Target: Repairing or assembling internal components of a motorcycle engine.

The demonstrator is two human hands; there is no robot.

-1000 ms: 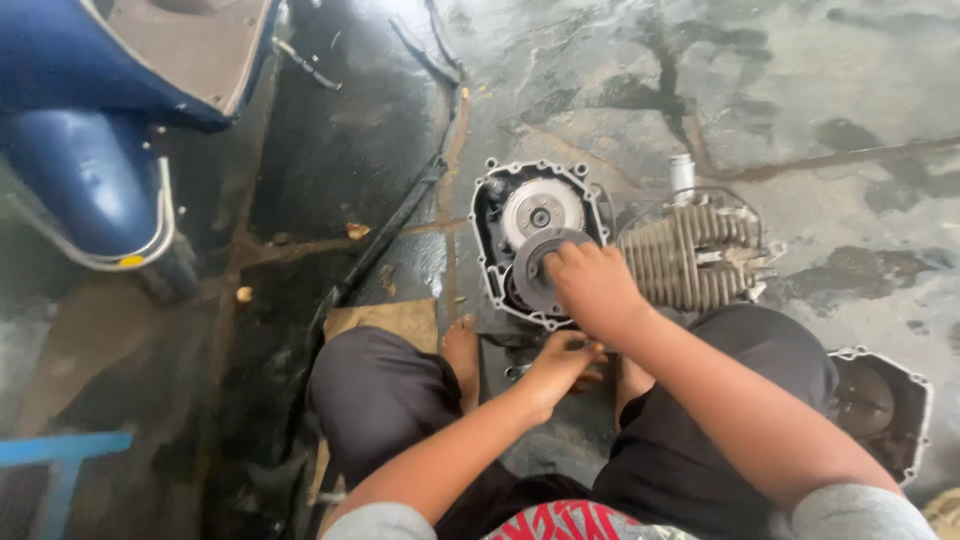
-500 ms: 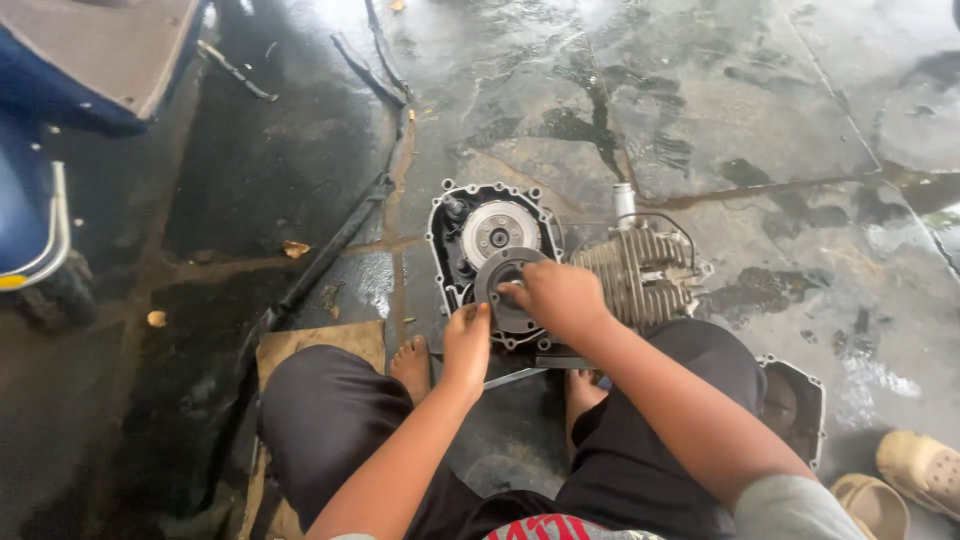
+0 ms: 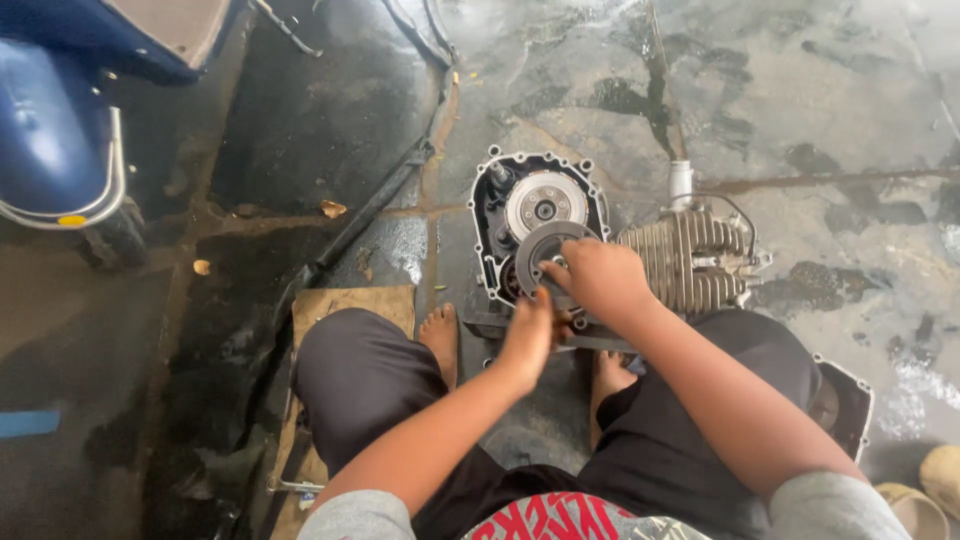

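Two hands work at an engine [image 3: 600,250] lying on the wet floor [image 3: 800,90]. The right hand [image 3: 597,280] grasps a dark ring-shaped disc [image 3: 545,250], fingers curled over its lower right edge, holding it just in front of the open case [image 3: 492,215]. Just above that hand, inside the case, sits a round silver hub [image 3: 545,207]. The left hand [image 3: 527,335] is below and just left of the right, touching the case's lower edge; it is blurred, so I cannot tell whether it grips anything. Right of the right hand lies the finned cylinder [image 3: 695,262]. A bare foot [image 3: 440,335] rests left of the left hand, a blue scooter [image 3: 60,130] well apart.
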